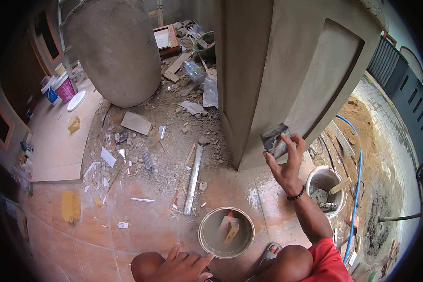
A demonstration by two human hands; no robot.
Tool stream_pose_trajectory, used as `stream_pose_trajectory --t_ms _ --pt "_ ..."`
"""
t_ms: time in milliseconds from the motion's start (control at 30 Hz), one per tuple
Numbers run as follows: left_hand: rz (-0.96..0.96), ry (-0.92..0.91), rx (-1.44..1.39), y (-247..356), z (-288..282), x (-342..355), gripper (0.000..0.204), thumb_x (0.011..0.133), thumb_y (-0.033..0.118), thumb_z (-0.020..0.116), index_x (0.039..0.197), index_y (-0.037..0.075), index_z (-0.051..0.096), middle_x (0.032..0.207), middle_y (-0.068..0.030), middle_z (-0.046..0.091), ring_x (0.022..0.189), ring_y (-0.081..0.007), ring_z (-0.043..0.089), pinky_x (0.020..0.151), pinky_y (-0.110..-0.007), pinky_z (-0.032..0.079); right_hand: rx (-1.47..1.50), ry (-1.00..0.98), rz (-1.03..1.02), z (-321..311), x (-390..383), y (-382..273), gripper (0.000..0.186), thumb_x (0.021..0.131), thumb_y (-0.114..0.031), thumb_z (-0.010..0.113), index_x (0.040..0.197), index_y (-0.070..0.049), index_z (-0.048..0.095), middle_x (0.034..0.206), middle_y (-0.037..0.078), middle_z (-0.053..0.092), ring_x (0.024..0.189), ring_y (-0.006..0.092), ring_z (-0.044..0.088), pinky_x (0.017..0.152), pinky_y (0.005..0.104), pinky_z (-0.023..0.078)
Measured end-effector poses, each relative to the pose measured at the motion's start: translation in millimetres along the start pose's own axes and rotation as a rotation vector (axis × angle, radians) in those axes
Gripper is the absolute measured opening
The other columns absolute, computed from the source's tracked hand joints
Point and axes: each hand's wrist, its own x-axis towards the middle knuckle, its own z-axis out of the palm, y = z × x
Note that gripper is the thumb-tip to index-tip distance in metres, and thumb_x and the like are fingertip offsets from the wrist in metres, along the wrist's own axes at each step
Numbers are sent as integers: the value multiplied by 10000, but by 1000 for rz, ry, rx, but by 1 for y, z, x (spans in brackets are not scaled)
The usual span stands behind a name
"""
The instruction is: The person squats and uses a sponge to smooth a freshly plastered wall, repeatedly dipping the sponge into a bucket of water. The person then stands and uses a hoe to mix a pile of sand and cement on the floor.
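Note:
My right hand is raised with thumb and fingers gripping a dark grey flat pad, its exact kind unclear. The pad lies against the lower face of a grey plastered pillar, close to the recessed panel. Resting by my bent knee, my left hand is empty, its fingers spread. Between my legs and the pillar stands a round bucket of murky grey liquid. A wooden-handled tool sits partly sunk in it; its working end is hidden.
At right, a white bucket holds mortar and tools beside a blue hose and sand. A metal strip lies near rubble. A large rounded plastered form stands back left, near paint pails.

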Motion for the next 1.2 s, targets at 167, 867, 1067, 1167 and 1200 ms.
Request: stream_pose_trajectory --t_ms 167,867,1067,1167,1200 --pt "-15 -103 -16 4 -5 19 420 779 351 699 1077 71 603 1000 -161 665 963 -364 614 869 -488 451 -64 392 -337 -55 181 -49 768 725 -206 865 1392 -95 501 1245 139 494 1138 260 527 846 363 495" --pt "-68 -144 51 15 -14 17 285 820 256 659 1044 88 604 1009 -132 656 968 -350 593 834 -484 452 -159 391 -394 -73 191 -47 716 722 -259 864 1339 -68 556 1231 117 547 1085 237 572 789 344 513" --pt "-71 -127 55 18 -9 13 323 802 231 676 1085 94 603 1051 -116 650 1023 -332 577 871 -473 445 -178 461 -408 -56 227 -43 688 744 -198 809 1345 -54 505 1162 149 556 1106 310 513 919 413 435" --pt "-86 -136 77 13 -7 3 419 806 206 679 1200 98 586 1113 -110 641 1084 -327 571 955 -469 424 2 326 -201 8 118 -11 796 712 -159 833 1403 -98 443 1242 221 462 1150 386 453 983 478 396" --pt "-66 -119 78 12 -4 2 457 808 198 679 1243 101 578 1135 -108 637 1108 -325 568 986 -468 415 -13 272 -158 29 69 9 850 692 -129 843 1424 -114 412 1279 255 406 1159 401 443 992 492 390"
